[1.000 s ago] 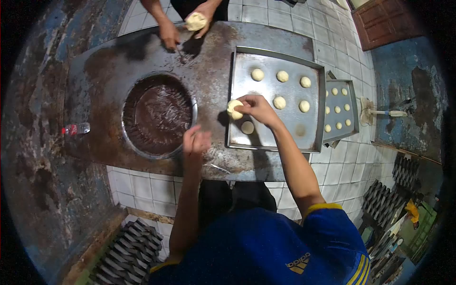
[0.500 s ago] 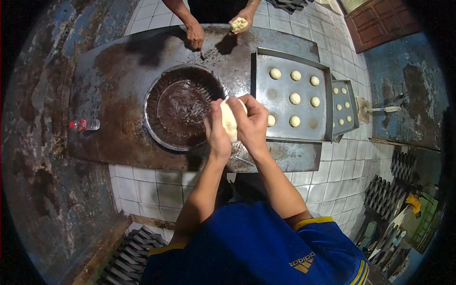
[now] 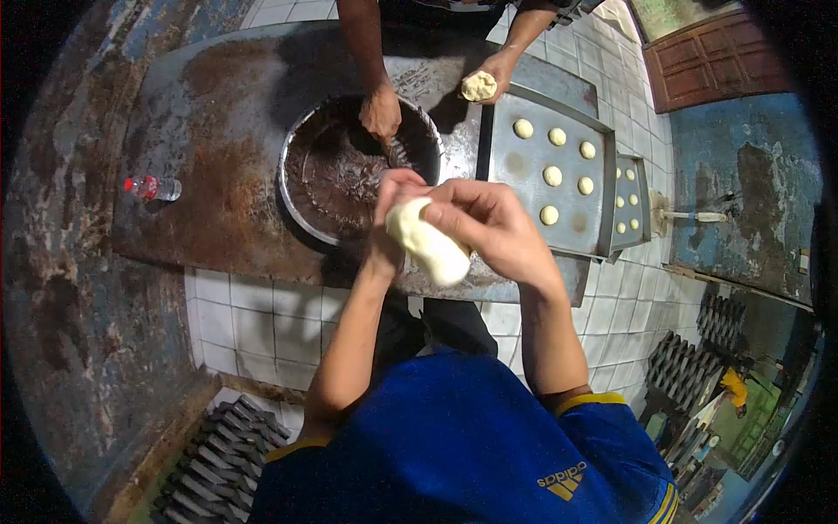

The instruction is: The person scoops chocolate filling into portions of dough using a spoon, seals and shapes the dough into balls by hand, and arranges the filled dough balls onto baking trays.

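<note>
A pale, stretched lump of dough (image 3: 428,244) is held between my two hands above the table's near edge. Behind and beneath it, my left hand (image 3: 384,249) is closed around the dough, most of its fingers hidden. From the other side, my right hand (image 3: 502,231) grips it with the thumb on top and curled fingers. Just beyond sits a round metal bowl (image 3: 292,205) smeared with dark brown filling (image 3: 336,179). A metal tray (image 3: 515,179) with several small dough balls (image 3: 552,175) lies to the right.
Across the table (image 3: 201,105), a co-worker's hand (image 3: 381,113) reaches into the bowl with a utensil; the other hand (image 3: 499,70) holds open dough (image 3: 479,86). A red-capped bottle (image 3: 153,188) stands at left. A second tray (image 3: 630,214) with dough balls is at far right.
The dough in my hands has tilted and hangs longer, lower toward me. The co-worker's hand has moved from the table into the bowl; their dough-holding hand has come nearer the tray.
</note>
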Demonstrator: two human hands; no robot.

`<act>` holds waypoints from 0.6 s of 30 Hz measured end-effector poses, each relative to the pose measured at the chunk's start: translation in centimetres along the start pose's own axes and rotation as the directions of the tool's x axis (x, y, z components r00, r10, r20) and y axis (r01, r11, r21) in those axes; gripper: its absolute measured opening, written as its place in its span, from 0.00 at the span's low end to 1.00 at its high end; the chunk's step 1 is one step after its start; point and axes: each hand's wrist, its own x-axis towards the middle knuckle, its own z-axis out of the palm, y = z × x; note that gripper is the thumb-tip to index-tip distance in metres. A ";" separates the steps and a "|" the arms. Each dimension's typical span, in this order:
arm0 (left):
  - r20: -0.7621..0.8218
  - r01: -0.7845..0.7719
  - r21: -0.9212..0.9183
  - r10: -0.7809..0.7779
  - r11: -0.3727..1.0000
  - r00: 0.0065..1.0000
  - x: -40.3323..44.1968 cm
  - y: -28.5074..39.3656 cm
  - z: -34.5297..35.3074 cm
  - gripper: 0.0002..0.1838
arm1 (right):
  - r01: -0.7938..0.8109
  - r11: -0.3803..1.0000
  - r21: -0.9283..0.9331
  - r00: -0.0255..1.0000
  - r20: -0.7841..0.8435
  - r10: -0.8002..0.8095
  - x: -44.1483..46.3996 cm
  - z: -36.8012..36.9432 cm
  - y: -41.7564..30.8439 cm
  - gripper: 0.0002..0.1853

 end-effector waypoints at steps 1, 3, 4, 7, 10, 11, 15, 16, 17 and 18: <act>0.032 0.105 0.034 -0.106 0.994 0.994 -1.9 -1.8 -0.7 0.20 | 0.004 0.999 0.048 0.995 0.098 -0.008 -0.4 0.2 0.0 0.14; 0.104 0.164 0.169 -0.183 0.972 0.978 -4.7 -2.9 -0.7 0.23 | 0.155 0.779 -0.607 0.983 0.017 -0.183 -0.6 0.3 0.4 0.16; 0.139 0.063 0.278 -0.105 0.958 0.985 -6.3 -3.6 -1.4 0.26 | 0.087 0.759 -0.645 0.987 -0.049 -0.154 -0.6 0.2 1.0 0.17; 0.202 -0.114 0.521 0.007 0.846 0.979 -7.9 -4.6 -3.2 0.33 | -0.059 0.829 -0.556 0.972 -0.223 -0.080 0.3 -1.7 7.5 0.21; 0.080 0.047 0.564 -0.112 0.824 0.990 -9.5 -4.7 -5.1 0.34 | -0.270 0.626 -0.731 0.928 -0.372 -0.034 -0.4 -4.7 21.2 0.29; 0.076 0.055 0.569 -0.119 0.821 0.990 -9.5 -3.7 -5.5 0.34 | -0.432 0.373 -0.821 0.902 -0.384 0.199 -1.2 -5.8 26.6 0.31; 0.015 0.052 0.816 -0.111 0.576 0.994 -9.6 0.8 -7.3 0.31 | -0.165 0.122 -0.979 0.978 -0.146 0.151 -6.7 -7.1 39.8 0.22; -0.052 0.074 0.878 -0.060 0.473 0.997 -10.7 0.8 -9.1 0.31 | -0.154 0.127 -0.980 0.979 -0.134 0.155 -6.6 -6.5 39.1 0.22; -0.109 0.103 0.925 -0.005 0.366 0.994 -11.9 0.9 -10.6 0.32 | -0.122 0.280 -0.952 0.991 -0.100 0.094 -6.8 -5.9 37.4 0.19; -0.195 0.170 0.933 0.047 0.317 0.980 -12.7 1.2 -11.5 0.29 | -0.083 0.424 -0.902 0.997 -0.079 0.027 -6.5 -5.1 34.8 0.17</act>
